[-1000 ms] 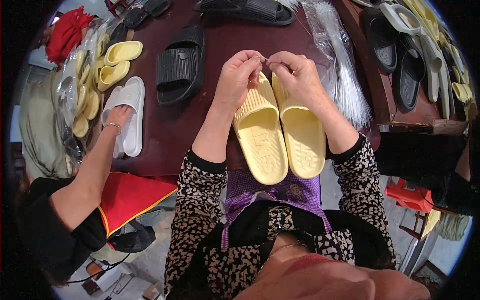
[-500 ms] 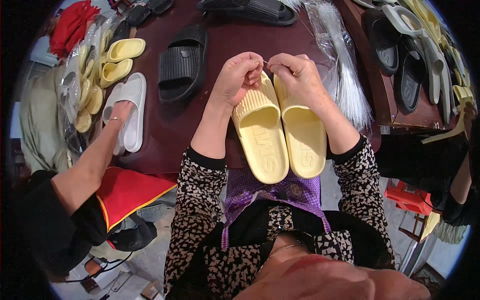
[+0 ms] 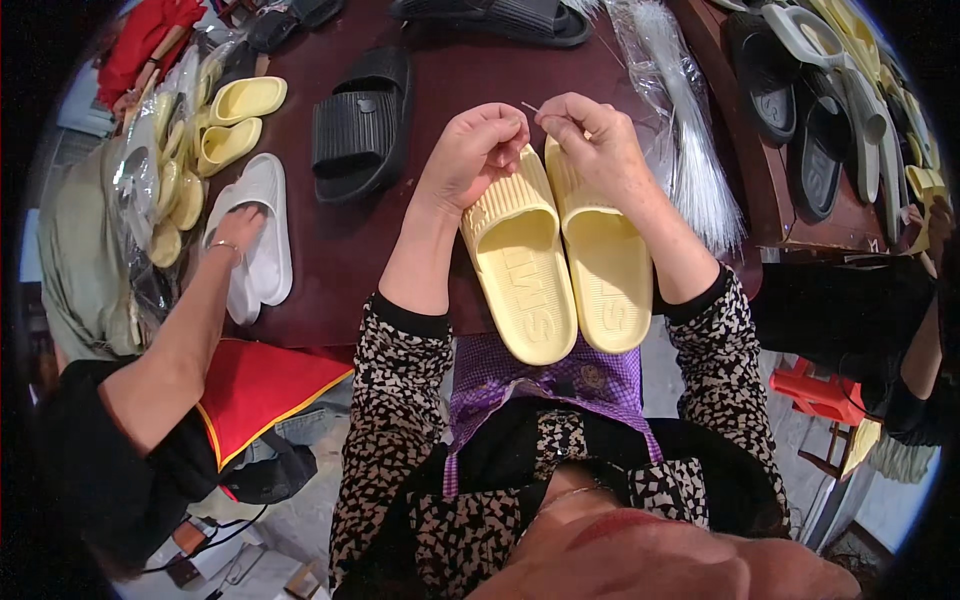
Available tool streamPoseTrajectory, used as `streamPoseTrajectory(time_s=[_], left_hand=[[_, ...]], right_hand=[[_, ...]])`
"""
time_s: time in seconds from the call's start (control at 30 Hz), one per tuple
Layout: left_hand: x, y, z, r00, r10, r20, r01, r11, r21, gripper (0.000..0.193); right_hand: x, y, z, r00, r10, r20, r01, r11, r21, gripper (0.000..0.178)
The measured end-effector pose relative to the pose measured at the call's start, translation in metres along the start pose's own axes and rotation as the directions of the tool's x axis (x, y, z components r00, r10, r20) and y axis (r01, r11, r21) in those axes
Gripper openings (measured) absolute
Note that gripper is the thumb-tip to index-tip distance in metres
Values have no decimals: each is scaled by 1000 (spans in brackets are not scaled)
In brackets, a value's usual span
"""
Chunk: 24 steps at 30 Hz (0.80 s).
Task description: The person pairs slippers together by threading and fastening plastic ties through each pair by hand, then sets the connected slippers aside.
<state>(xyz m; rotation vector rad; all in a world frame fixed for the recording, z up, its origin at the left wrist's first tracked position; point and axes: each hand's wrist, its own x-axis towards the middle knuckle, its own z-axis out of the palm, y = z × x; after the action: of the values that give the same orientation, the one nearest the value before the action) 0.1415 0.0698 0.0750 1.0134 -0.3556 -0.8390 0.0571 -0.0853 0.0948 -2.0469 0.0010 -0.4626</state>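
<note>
Dark brown tabletop [image 3: 420, 230] fills the middle of the view, its near edge running just in front of the person's patterned sleeves. Two pale yellow slides [image 3: 560, 255] lie side by side on it, soles down, heels hanging slightly past that near edge toward the lap. The left hand [image 3: 475, 150] rests curled on the strap of the left slide, fingers closed together. The right hand [image 3: 590, 140] sits over the strap of the right slide, thumb and forefinger pinched on what looks like a thin clear plastic fastener [image 3: 530, 107], though it is too fine to be sure.

Just right of the right wrist lies a bundle of clear plastic ties [image 3: 690, 150] in a bag, nearly touching the forearm, so little spare room remains on that side. Left of the left forearm a strip of bare table opens, bounded by a black slide [image 3: 360, 125] further up and a white pair of slides [image 3: 262, 235] near the left edge. Another person's hand [image 3: 235, 228] rests on that white pair. More yellow slides [image 3: 235, 118] sit beyond, by the far left rim. Dark and grey sandals [image 3: 810, 120] crowd a separate surface at upper right.
</note>
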Motion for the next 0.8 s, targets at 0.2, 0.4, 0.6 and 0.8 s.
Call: streamPoseTrajectory(time_s=[0.2, 0.4, 0.6, 0.8], left_hand=[[1, -2, 0, 1000, 9, 28, -11, 999, 43, 10], [0, -2, 6, 999, 37, 8, -38, 990, 133, 10], [-3, -8, 20, 977, 186, -102, -144, 936, 322, 10], [0, -6, 14, 965, 200, -170, -157, 959, 235, 8]], right_hand=[[0, -3, 2, 982, -186, -26, 184, 981, -58, 10], [0, 1, 2, 955, -290, -55, 270, 933, -237, 9], [0, 9, 7, 998, -4, -69, 3, 1000, -9, 8], [1, 11, 6, 996, 46, -79, -34, 988, 151, 11]])
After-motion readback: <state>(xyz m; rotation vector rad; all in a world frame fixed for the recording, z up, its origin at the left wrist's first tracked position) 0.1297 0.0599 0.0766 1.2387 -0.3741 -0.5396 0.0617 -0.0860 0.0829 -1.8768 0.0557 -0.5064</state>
